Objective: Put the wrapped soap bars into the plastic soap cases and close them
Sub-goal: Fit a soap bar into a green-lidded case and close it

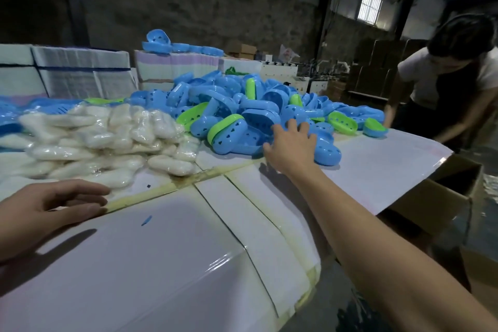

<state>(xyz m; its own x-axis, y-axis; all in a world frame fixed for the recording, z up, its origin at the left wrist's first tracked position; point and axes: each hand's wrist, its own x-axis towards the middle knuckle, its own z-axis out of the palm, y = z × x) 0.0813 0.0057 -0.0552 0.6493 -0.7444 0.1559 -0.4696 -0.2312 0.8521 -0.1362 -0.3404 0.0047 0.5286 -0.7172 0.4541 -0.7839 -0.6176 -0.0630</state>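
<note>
Neither hand gripping anything. Left hand [51,203] lying at 8 o'clock, fingers loosely extended, resting on white table [167,250]. Wrapped soap bars [102,140] piling at 10 o'clock, long axes mixed. Right hand [291,143] reaching toward 1 o'clock, fingers spread, touching blue soap cases [242,105] heaped centre; long axes pointing every way. Another person [452,75] leaning at 3 o'clock.

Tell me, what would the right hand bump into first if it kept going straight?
Most likely the pile of soap cases: the right hand points into it with spread fingers, already at a blue case, though contact is unclear.
</note>
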